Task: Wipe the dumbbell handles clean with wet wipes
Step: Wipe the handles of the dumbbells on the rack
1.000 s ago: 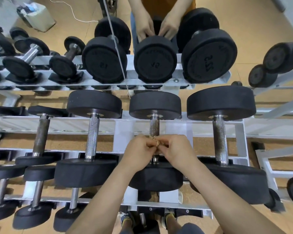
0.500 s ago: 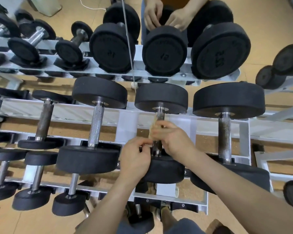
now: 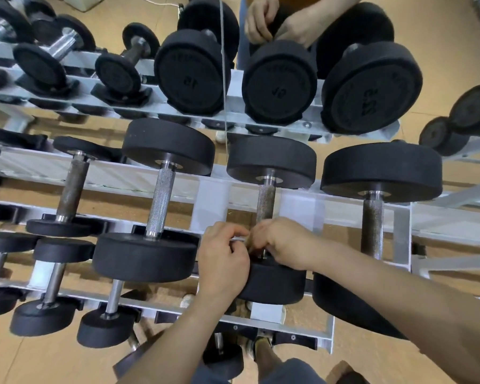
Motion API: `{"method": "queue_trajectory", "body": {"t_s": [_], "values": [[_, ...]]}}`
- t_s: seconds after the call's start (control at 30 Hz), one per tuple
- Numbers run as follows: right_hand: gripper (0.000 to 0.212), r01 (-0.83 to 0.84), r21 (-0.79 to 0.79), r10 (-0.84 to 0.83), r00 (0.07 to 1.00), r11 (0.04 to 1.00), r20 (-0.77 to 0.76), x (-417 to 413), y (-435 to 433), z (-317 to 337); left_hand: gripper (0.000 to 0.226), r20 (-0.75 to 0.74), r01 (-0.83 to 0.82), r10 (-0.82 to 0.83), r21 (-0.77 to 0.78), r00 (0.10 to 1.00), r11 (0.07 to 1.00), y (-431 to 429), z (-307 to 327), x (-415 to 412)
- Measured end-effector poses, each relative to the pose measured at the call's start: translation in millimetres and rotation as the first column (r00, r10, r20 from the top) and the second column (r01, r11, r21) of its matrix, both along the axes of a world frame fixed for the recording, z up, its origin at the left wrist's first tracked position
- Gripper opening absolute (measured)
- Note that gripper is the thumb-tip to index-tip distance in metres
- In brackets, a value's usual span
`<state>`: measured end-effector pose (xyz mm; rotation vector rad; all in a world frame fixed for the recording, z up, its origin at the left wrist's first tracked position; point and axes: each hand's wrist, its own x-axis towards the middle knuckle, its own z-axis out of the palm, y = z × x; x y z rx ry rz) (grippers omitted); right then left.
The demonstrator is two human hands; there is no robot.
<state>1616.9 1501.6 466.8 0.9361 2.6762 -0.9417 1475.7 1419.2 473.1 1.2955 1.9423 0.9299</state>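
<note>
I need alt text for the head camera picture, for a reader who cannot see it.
The left hand and right hand pinch a small brownish wipe at the near end of a dumbbell handle on a white rack. Other black dumbbells lie on both sides.

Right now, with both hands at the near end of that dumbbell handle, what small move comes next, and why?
Probably slide the wipe up the handle toward the far head: the left hand and right hand pinch it at the near end, leaving the knurling above uncovered.
</note>
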Motion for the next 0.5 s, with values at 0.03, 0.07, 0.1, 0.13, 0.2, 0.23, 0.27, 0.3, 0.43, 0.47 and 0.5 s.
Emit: {"method": "queue_trajectory", "body": {"t_s": [0.03,0.07,0.1,0.13,0.2,0.23,0.27,0.3,0.43,0.47,0.5], "values": [[0.038,0.016,-0.040,-0.017,1.000,0.999,-0.016,0,1,3,0.029,0.003,-0.007,0.007,-0.002,1.000,1.000,0,0,0],[0.039,0.038,-0.067,-0.040,0.999,0.997,-0.028,0,1,7,0.028,0.008,-0.009,0.009,-0.009,1.000,1.000,0,0,0],[0.039,0.074,-0.115,-0.079,0.996,0.991,-0.042,0,0,10,0.028,0.016,-0.003,0.004,-0.026,1.000,1.000,1,0,1],[0.037,0.129,-0.179,-0.142,0.988,0.975,-0.058,0,-3,12,0.028,0.023,0.003,-0.002,-0.045,1.000,0.999,1,0,1],[0.024,0.272,-0.288,-0.305,0.949,0.918,-0.077,9,-13,21,0.028,0.028,0.011,-0.010,-0.051,1.000,0.999,1,1,1],[0.017,0.338,-0.326,-0.374,0.926,0.883,-0.050,15,-19,28,0.028,0.028,0.012,-0.011,-0.051,1.000,0.999,0,1,0],[0.014,0.389,-0.347,-0.417,0.909,0.853,-0.006,20,-23,35,0.029,0.030,0.008,-0.007,-0.054,1.000,0.999,0,2,0],[0.014,0.419,-0.349,-0.437,0.899,0.838,0.032,23,-24,39,0.030,0.035,-0.003,0.005,-0.056,0.999,0.998,0,1,0],[0.022,0.383,-0.338,-0.418,0.908,0.860,-0.033,-4,-23,37,0.028,0.021,-0.051,0.052,-0.039,0.998,0.998,-1,0,0],[0.027,0.333,-0.359,-0.371,0.928,0.872,-0.040,-11,-22,35,0.028,0.019,-0.054,0.054,-0.026,0.998,0.998,-1,1,1],[0.029,0.307,-0.370,-0.338,0.941,0.877,-0.020,-13,-19,33,0.029,0.021,-0.060,0.060,-0.015,0.998,0.998,-1,2,1]]}}
